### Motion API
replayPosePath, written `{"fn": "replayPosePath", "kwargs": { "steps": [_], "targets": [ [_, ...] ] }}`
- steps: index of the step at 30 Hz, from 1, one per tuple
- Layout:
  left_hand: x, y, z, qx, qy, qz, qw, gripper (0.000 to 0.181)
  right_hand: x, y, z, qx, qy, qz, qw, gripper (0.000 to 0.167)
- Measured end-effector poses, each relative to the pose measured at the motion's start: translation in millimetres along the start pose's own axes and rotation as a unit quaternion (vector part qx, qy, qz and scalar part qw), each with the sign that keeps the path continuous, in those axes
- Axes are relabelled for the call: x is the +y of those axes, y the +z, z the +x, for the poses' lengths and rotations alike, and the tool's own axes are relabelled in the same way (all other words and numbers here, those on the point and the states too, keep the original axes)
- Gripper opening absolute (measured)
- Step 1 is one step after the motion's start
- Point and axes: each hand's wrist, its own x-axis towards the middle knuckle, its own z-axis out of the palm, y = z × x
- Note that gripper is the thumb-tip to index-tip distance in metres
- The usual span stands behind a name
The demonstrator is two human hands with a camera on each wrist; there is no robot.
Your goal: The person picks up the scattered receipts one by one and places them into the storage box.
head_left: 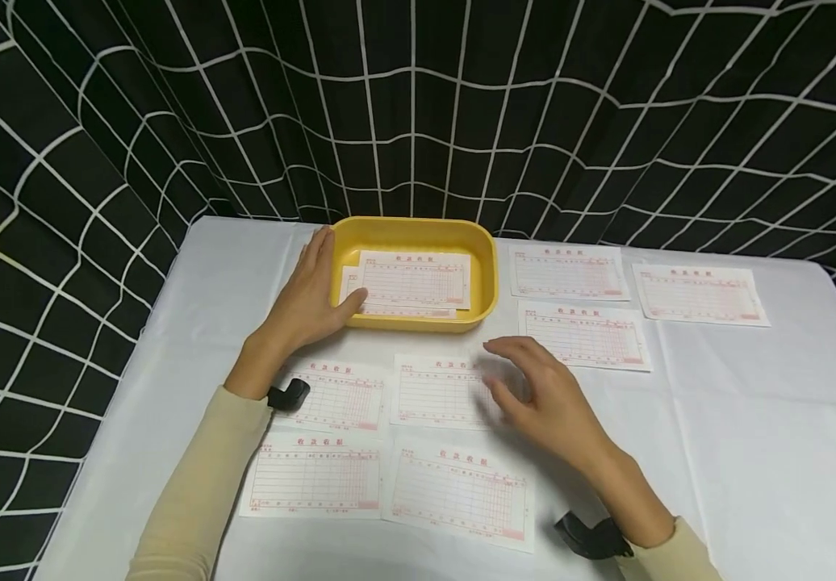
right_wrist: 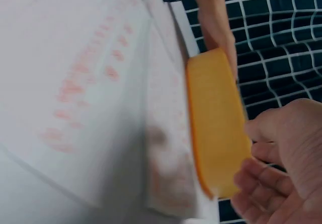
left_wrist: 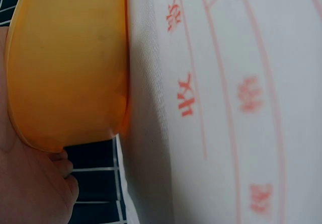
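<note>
Thin, rectangular paper slips (head_left: 316,480), ruled with red grids, lie flat on the near part of a faintly creased white cloth (head_left: 752,444). Above one hangs the right hand (head_left: 549,399), fingers loosely bent, holding nothing. Beyond, the left hand (head_left: 309,294) grips the left end of a smooth yellow tub (head_left: 418,324), oblong with rounded corners; overlapping slips (head_left: 418,278) lie inside, beside the thumb. White netting (head_left: 413,105) stretches behind.
</note>
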Motion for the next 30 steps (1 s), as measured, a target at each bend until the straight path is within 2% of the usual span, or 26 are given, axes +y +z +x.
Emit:
{"fn": "replayPosePath", "kwargs": {
  "steps": [7, 13, 19, 30],
  "targets": [
    [0.9, -0.5, 0.3, -0.002, 0.000, -0.006, 1.0000, 0.104, 10, 7, -21.1, -0.027, 0.051, -0.028, 0.9979, 0.051],
    [0.5, 1.5, -0.7, -0.001, -0.003, -0.004, 1.0000, 0.105, 15, 10, -35.3, -0.046, 0.076, -0.041, 0.9951, 0.064],
    [0.8, 4.1, 2.0, 0.003, -0.003, -0.009, 0.9999, 0.106, 18, 11, -36.6, -0.040, 0.079, -0.048, 0.9949, 0.067],
    [-2.1, 0.3, 1.3, 0.000, -0.009, 0.010, 0.9999, 0.105, 22, 26, -37.0, -0.023, 0.066, -0.051, 0.9963, 0.073]
  ]
}}
